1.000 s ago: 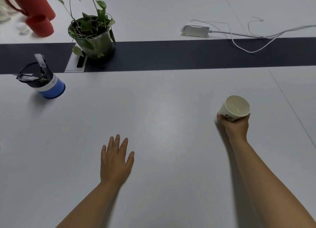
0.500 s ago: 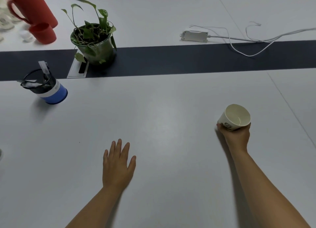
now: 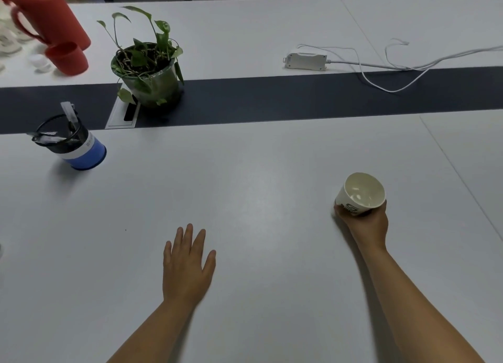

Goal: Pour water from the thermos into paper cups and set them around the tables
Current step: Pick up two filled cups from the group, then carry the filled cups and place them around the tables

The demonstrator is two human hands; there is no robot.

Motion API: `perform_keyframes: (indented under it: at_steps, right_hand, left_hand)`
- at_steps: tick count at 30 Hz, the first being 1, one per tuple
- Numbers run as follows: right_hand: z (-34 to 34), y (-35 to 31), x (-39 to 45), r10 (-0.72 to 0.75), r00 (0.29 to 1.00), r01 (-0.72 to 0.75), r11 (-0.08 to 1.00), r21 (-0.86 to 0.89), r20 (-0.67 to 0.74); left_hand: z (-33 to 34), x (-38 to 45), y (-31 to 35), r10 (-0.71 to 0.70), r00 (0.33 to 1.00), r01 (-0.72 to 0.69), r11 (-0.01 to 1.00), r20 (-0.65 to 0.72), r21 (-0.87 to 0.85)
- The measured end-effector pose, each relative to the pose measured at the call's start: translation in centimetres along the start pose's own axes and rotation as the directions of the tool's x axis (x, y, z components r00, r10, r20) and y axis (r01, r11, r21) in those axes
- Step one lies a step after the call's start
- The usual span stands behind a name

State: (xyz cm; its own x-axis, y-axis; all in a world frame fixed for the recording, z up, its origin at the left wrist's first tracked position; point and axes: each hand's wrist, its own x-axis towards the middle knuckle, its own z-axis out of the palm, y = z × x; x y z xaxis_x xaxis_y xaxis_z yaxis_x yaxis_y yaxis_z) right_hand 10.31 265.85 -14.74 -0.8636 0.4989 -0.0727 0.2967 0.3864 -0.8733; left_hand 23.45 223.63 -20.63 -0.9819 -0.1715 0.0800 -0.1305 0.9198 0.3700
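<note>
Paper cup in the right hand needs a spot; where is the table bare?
Bare table between left hand and cup, and beyond them to the dark strip. Crowded far left: thermos, plant, pen holder.

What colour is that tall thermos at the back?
Red: the thermos shows in the head view, far left.

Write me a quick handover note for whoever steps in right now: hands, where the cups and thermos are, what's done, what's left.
Right hand grips a paper cup low over the near table, right side; whether it is set down is unclear.
Left hand is open, flat over the table, holding nothing.
Red thermos and its red cap are far left, on the far table.
Done: cup appears filled and carried to its spot.
Left: release it, then pour and place the remaining cups.
</note>
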Motion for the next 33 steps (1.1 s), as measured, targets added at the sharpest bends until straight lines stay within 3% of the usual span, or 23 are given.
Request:
perform_keyframes:
  at_steps: [10, 15, 20, 23, 26, 29, 33]
  right_hand:
    - [-0.2, -0.8, -1.8, -0.015, 1.000, 0.015, 1.000, 0.016, -0.003]
    - [-1.2, 2.6, -8.5, 0.018, 0.999, -0.017, 0.999, -0.043, 0.033]
    - [0.4, -0.1, -16.7, -0.158, 0.952, 0.170, 0.985, -0.026, 0.261]
    - [2.7, -5.0, -23.9, -0.331, 0.818, 0.333, 0.939, 0.081, 0.470]
    - [4.5, -9.3, -33.5, -0.492, 0.552, 0.484, 0.847, 0.222, 0.673]
    - [5.1, -11.2, -44.1, -0.502, 0.309, 0.493, 0.811, 0.316, 0.808]
    - [4.5, -10.4, -56.6, -0.476, 0.026, 0.480, 0.778, 0.406, 0.879]
  left_hand:
    - [0.8, 0.8, -0.1, 0.000, 0.999, 0.002, 0.999, 0.042, -0.046]
    - [-0.4, 0.2, 0.7, -0.035, 0.999, 0.044, 0.950, 0.034, -0.310]
    - [-5.5, -8.1, 1.5, -0.161, 0.986, 0.109, 0.796, -0.035, -0.596]
    - [-9.7, -16.9, -1.0, -0.291, 0.956, 0.182, 0.708, -0.047, -0.682]
    - [-13.4, -27.8, -5.0, -0.468, 0.876, 0.241, 0.634, -0.116, -0.735]
    - [-14.9, -40.0, -8.9, -0.660, 0.713, 0.308, 0.600, -0.239, -0.738]
    - [-14.8, -55.3, -10.9, -0.849, 0.455, 0.422, 0.473, -0.270, -0.773]
